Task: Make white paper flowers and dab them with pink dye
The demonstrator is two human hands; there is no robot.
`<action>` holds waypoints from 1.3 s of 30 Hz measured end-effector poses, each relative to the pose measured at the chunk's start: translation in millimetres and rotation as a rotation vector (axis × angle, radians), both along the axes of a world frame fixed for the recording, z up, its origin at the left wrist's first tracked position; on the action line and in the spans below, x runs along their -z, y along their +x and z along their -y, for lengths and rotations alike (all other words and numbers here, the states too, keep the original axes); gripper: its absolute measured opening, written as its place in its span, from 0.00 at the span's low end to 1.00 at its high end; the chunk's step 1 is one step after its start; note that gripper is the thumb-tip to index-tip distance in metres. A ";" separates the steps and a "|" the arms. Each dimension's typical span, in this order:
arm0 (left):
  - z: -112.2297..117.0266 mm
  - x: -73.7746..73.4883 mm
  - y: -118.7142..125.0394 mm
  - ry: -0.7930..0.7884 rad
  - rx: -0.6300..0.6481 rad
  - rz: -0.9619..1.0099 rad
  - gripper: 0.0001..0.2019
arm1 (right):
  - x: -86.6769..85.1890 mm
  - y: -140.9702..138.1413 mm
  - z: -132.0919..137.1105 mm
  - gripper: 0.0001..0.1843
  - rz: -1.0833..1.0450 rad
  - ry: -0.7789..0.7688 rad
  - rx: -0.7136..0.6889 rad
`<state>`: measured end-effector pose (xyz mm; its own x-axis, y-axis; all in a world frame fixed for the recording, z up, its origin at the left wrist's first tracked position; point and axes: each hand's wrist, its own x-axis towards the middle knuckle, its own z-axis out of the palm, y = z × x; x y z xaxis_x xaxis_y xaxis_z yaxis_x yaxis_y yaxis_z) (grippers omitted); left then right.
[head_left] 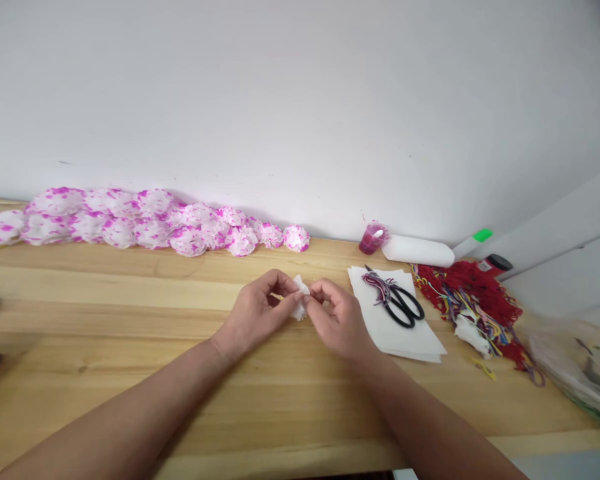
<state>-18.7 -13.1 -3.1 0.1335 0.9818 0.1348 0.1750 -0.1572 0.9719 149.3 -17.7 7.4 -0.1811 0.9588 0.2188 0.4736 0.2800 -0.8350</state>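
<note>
Between my two hands, over the middle of the wooden table point(130, 373), is a small piece of white tissue paper point(300, 308) with ruffled edges. My left hand point(260, 307) pinches it from the left, thumb and forefinger closed. From the right, my right hand point(337, 317) pinches the same piece, its fingertips nearly meeting those of the left. The middle of the paper is partly hidden by the fingers. Right of my right hand lies a stack of white paper sheets point(405, 343), with black-handled scissors point(405, 308) and a small bundle of purple threads point(379, 288) on top.
White-and-pink paper flowers point(153, 230) line the wall at the back left. A cup of magenta liquid point(371, 239) stands beside a white roll point(417, 251). Farther right are red and mixed yarn point(485, 300), a dark-lidded container point(497, 264) and a clear plastic bag point(575, 353).
</note>
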 end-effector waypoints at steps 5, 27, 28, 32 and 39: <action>-4.7 5.2 -1.5 -0.035 -0.047 -0.001 0.09 | -0.9 -0.8 0.3 0.07 0.038 0.049 -0.010; -4.7 6.1 -0.6 -0.040 -0.014 0.022 0.10 | 3.4 -1.0 -3.8 0.10 -0.221 -0.192 0.017; -4.1 5.8 -0.6 -0.040 -0.006 0.011 0.11 | 3.1 -1.3 -2.6 0.10 -0.199 -0.158 0.011; -6.3 10.0 -0.9 -0.079 -0.055 0.053 0.11 | 3.2 -1.6 0.5 0.09 -0.098 -0.115 0.042; -2.5 11.0 2.2 0.002 -0.094 -0.040 0.08 | 2.4 -3.2 3.7 0.06 0.053 -0.001 0.097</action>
